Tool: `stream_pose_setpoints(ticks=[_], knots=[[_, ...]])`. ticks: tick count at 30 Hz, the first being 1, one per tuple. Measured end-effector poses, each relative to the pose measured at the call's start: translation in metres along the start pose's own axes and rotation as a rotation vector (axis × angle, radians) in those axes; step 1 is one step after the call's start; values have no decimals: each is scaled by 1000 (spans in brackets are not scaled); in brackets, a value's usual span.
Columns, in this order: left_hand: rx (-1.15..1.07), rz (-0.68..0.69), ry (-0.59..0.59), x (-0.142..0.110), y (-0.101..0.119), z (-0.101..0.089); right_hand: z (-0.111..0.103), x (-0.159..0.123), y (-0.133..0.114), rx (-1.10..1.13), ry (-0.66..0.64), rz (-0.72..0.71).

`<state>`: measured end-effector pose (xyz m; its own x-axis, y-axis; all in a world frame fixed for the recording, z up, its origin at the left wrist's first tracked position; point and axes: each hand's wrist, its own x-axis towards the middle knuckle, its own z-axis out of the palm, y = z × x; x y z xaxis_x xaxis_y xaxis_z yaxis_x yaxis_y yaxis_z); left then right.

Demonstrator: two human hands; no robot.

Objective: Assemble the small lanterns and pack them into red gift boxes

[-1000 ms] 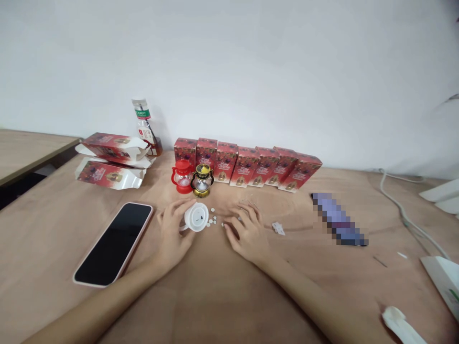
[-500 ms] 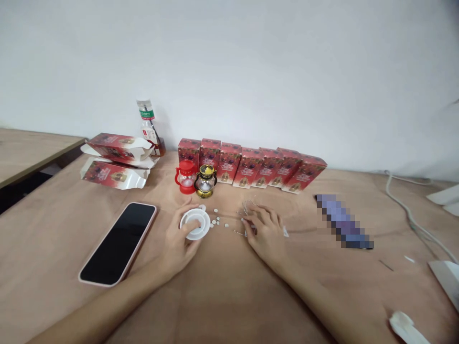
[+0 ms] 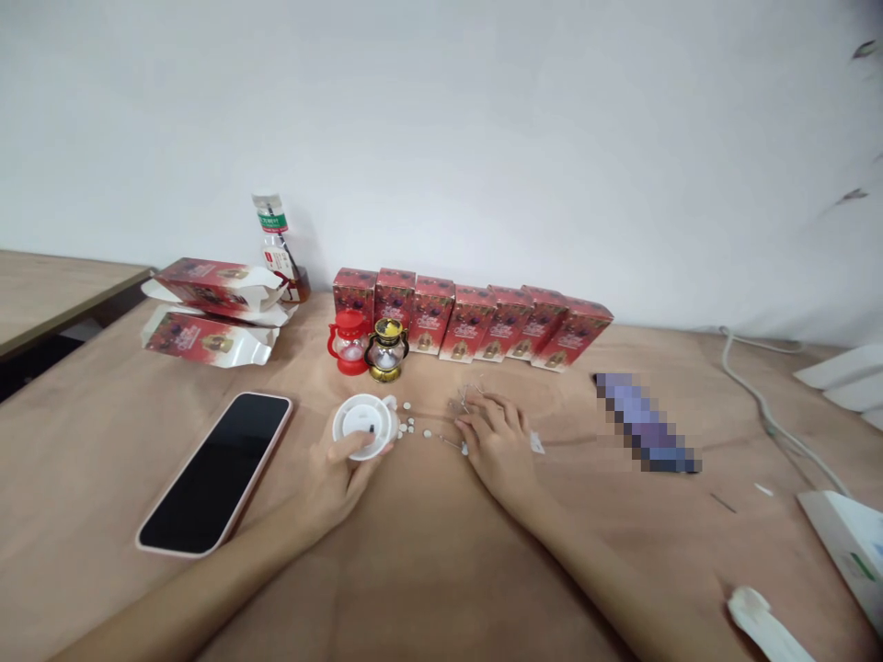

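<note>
My left hand (image 3: 338, 473) grips a small white lantern (image 3: 364, 426), its round base turned up toward me. Several small round button cells (image 3: 408, 425) lie on the table just right of it. My right hand (image 3: 498, 443) rests palm down beside them, fingers curled over thin metal wire pieces (image 3: 464, 401); whether it pinches one I cannot make out. A red mini lantern (image 3: 349, 341) and a gold mini lantern (image 3: 385, 349) stand behind, in front of a row of several red boxes (image 3: 469, 320).
A phone with a pink case (image 3: 217, 470) lies face up at the left. Two opened red boxes (image 3: 207, 313) and a bottle (image 3: 277, 246) sit at the back left. A blurred purple object (image 3: 645, 423), a white cable (image 3: 765, 395) and white packaging (image 3: 845, 542) lie to the right.
My left hand has turned the white lantern so its base faces up. My right hand moved from the button cells right to the wire pieces.
</note>
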<state>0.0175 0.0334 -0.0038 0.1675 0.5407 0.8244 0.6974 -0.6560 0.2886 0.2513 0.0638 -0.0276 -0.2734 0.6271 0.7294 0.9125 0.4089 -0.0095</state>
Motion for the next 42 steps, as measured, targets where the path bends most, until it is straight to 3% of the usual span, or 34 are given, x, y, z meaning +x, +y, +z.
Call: stream_pose_setpoints(ticks=[9, 14, 21, 32, 42], knots=[[-40, 93, 34, 3, 1, -1, 0, 0, -3, -61, 15, -36], [-28, 67, -64, 3, 1, -4, 0, 1, -3, -58, 18, -30], [-49, -33, -72, 4, 0, -5, -1, 1, -3, -54, -4, -20], [7, -3, 59, 3, 2, -4, -2, 1, -3, -67, 6, -30], [30, -235, 137, 3, 0, 0, -1, 1, -4, -83, 35, -29]])
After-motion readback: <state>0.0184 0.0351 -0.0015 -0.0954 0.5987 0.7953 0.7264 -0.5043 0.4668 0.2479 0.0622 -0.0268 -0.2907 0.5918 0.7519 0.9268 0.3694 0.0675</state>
